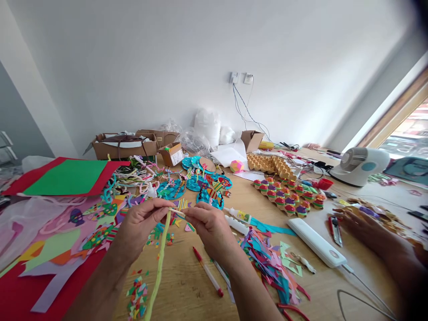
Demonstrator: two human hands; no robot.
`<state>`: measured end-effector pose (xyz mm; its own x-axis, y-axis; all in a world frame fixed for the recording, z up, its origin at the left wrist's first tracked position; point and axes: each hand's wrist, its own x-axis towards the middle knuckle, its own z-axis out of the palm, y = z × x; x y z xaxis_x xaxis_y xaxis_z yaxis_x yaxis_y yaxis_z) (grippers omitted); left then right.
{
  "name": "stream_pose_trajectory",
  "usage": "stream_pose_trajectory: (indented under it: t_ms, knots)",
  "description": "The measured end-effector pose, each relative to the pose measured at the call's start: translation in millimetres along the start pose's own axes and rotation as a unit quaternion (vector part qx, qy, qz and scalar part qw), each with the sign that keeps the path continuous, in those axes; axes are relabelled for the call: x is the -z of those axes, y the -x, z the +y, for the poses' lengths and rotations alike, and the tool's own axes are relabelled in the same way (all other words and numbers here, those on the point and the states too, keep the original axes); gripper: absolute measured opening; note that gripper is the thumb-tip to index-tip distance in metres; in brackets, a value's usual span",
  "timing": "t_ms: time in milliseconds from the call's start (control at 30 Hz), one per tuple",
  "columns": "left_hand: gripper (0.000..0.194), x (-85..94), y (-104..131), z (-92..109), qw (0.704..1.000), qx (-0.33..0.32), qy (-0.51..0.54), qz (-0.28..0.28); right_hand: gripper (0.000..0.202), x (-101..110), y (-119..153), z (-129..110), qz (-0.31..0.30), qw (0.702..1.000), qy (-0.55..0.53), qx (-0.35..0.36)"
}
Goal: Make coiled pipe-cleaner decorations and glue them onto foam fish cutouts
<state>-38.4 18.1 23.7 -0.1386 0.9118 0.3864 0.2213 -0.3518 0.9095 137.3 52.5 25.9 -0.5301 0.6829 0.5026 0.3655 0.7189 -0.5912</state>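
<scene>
Near the middle of the view, my left hand (144, 225) pinches the upper end of a long yellow-green strip (159, 263), which hangs down towards the table's front edge. My right hand (209, 225) is closed just beside it, its fingertips on a thin pale piece (177, 211) that runs between the two hands. Whether this piece is joined to the strip I cannot tell. Below my hands a red-capped pen (207, 272) lies on the wooden table. Small coloured paper bits (137, 296) are scattered left of the strip, and blue decorated discs (170, 188) lie beyond my hands.
Another person's hand (359, 225) rests at the right, near a red cutter (335, 230). A white device (317, 243), painted egg cartons (289, 196) and a fan (356, 166) stand on the right. Paper strips (267, 258) lie beside my right forearm; red and green sheets (68, 177) are left.
</scene>
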Motion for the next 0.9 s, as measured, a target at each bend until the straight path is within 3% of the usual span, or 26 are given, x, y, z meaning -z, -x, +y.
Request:
stream_pose_trajectory:
  t_ms: [200, 300, 400, 533, 667, 800, 900]
  knots:
    - [0.013, 2.7, 0, -4, 0.994, -0.062, -0.081, -0.034, 0.019, 4, 0, 6, -0.076, 0.993, -0.089, -0.016]
    - [0.013, -5.3, -1, -8, 0.998, -0.027, -0.046, -0.018, 0.016, -1, 0, 6, -0.021, 0.999, -0.022, -0.024]
    - [0.011, -15.4, 0, -12, 1.0, 0.007, 0.015, 0.014, 0.023, -10, -1, 1, 0.055, 0.997, 0.054, 0.019]
    - [0.009, -22.0, -1, -14, 0.994, 0.044, 0.091, 0.029, 0.021, -17, -1, -4, 0.066, 0.986, 0.107, 0.108]
    - [0.009, -24.8, -1, -13, 0.988, 0.075, 0.13, 0.034, 0.017, -20, -1, -4, 0.066, 0.98, 0.137, 0.127]
    - [0.008, -29.9, 3, -14, 0.992, 0.047, 0.114, 0.031, 0.018, -19, -1, -4, 0.13, 0.981, 0.08, 0.119]
    - [0.008, -32.8, 6, -15, 0.998, -0.019, 0.056, 0.033, 0.015, -18, -1, -4, 0.15, 0.987, -0.027, 0.04]
